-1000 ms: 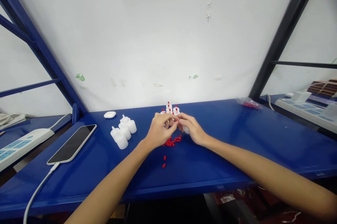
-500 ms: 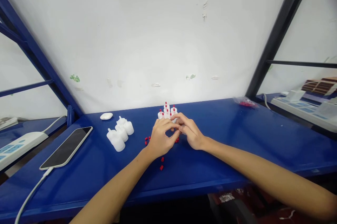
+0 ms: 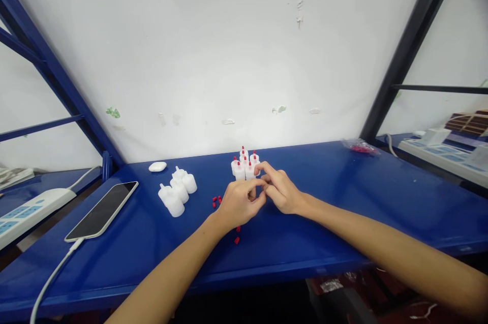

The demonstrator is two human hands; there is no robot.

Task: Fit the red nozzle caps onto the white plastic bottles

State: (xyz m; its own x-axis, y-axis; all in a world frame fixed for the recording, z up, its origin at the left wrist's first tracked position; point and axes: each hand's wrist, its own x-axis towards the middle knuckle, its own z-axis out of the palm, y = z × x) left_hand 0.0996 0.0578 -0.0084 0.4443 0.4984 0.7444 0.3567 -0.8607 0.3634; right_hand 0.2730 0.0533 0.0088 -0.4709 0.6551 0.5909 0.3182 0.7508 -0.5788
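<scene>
My left hand [image 3: 241, 203] and my right hand [image 3: 281, 191] meet fingertip to fingertip over the table. Both are closed in a pinch; what lies between the fingertips is hidden or too small to make out. Just behind them stands a cluster of small white squeeze bottles [image 3: 240, 172] with red tips. Loose red caps [image 3: 237, 240] lie on the blue table [image 3: 328, 243] in front of my left hand, and several more red caps [image 3: 214, 205] are to its left. Further left, white bottles without red tips [image 3: 174, 205] stand in a group.
A phone [image 3: 102, 212] on a white charging cable lies at the left, with a white earbud case [image 3: 157, 166] behind it. At the back right is a clear bag with red pieces [image 3: 360, 147]. Power strips [image 3: 34, 209] flank the table, and metal posts [image 3: 400, 50] rise beside the wall.
The whole view has shifted slightly. My hands sit a little nearer than the red-tipped bottles, showing more of them, and remain pinched together.
</scene>
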